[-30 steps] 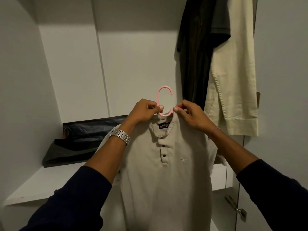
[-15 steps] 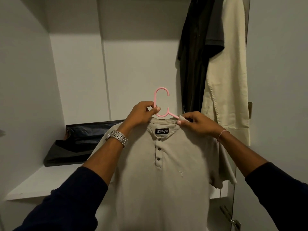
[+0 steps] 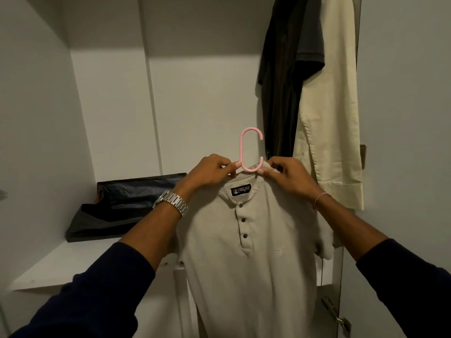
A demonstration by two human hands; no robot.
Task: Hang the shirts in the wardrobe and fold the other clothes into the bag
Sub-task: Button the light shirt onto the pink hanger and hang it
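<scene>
black neck label (image 3: 240, 191) inside beige shirt (image 3: 253, 264) collar, reads "GREY GOAT", smaller print illegible

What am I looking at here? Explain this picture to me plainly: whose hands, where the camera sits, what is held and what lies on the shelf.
There is no machine here. A person wears one wide-angle camera on the head, looking forward and down, so you see their own two arms reaching into a white wardrobe. The left hand, with a metal watch on its wrist, and the right hand each pinch the collar of a beige shirt close to the neck. The shirt sits on a pink hanger, whose hook sticks up between the hands and is not yet hooked on anything visible. On the shelf to the left lies a dark bag. At upper right, a dark shirt and a cream shirt already hang.
</scene>
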